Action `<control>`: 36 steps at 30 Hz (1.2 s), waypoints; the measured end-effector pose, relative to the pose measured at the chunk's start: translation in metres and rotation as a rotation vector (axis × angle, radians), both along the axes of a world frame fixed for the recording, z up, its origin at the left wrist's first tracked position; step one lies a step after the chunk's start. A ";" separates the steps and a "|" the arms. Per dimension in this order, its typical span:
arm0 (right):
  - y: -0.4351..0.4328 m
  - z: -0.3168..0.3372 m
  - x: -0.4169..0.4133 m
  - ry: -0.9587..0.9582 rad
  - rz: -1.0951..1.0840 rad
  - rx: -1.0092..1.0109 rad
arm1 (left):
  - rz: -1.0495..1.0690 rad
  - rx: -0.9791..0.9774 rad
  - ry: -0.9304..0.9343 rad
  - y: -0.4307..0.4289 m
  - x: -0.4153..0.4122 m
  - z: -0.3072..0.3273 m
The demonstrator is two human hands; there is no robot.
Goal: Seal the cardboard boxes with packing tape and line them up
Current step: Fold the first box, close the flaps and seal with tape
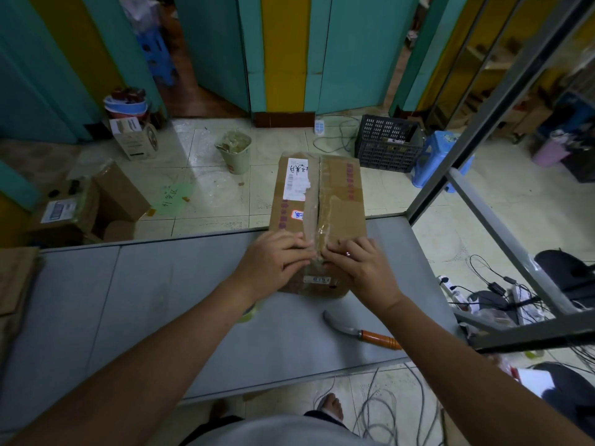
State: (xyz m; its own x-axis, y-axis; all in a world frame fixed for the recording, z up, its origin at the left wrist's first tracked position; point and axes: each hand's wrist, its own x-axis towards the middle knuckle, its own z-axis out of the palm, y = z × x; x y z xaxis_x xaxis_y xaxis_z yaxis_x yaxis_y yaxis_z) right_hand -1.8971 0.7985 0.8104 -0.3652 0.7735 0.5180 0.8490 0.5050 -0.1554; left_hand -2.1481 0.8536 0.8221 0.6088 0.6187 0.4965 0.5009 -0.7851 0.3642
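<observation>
Pressing the tape strip [313, 207] onto the near end of the cardboard box [343, 201], seen from the head camera. The box lies on the grey table [145, 300], right of the middle. Its long axis runs straight away from me, and its far end juts past the table's far edge, over the floor. The strip follows the centre seam along that same axis.

My left hand [273, 262] rests on the near left of the lid and my right hand [362, 268] on the near right. The fingertips of both meet at the seam. The fingers lie flat or only lightly bent, pushing down, and neither hand grips anything.

Both hands are equally close to the seam, so I judge either could smooth the strip. That stroke would run away from me along the seam, toward the overhanging end.

What looks like the tape roll [250, 313] peeks out beneath my left forearm. A knife [363, 333] lies near the table's near right corner, closer to my right hand.
</observation>
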 end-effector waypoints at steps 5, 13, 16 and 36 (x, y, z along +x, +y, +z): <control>0.010 0.031 -0.008 0.113 -0.066 -0.301 | 0.081 -0.145 0.225 0.010 0.005 0.016; 0.028 0.047 -0.019 -0.063 -0.212 -0.519 | 0.119 -0.105 0.534 0.025 0.013 0.025; 0.026 0.042 -0.024 -0.093 -0.237 -0.514 | 0.124 -0.149 0.530 0.022 0.010 0.020; 0.083 0.056 -0.023 -0.178 -0.275 -0.517 | 0.161 -0.106 0.536 0.038 0.036 0.024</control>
